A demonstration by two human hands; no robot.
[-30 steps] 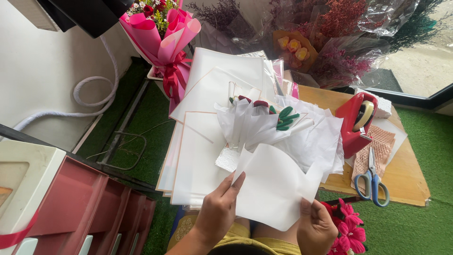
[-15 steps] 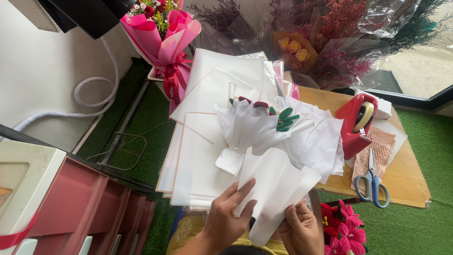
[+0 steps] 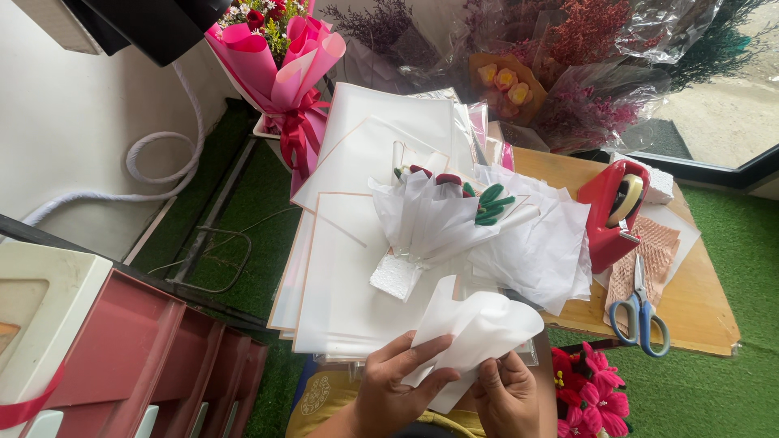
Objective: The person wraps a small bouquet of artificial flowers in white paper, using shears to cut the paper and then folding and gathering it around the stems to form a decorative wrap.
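— Holding anything?

— Yes. My left hand [image 3: 398, 389] and right hand [image 3: 505, 397] both have their fingers [image 3: 422, 350] pinching a folded sheet of thin white tissue paper [image 3: 479, 328] at the bottom centre of the frame, just over the near edge of the wooden tabletop [image 3: 698, 300].

— What lies beyond it?

— A small white-wrapped bouquet with red buds and green leaves [image 3: 442, 215] rests on a stack of large white wrapping sheets [image 3: 341, 276] mid-frame. At right stand a red tape dispenser [image 3: 613, 212] and blue-handled scissors [image 3: 641, 312]; a pink-wrapped bouquet [image 3: 284, 73] sits upper left.
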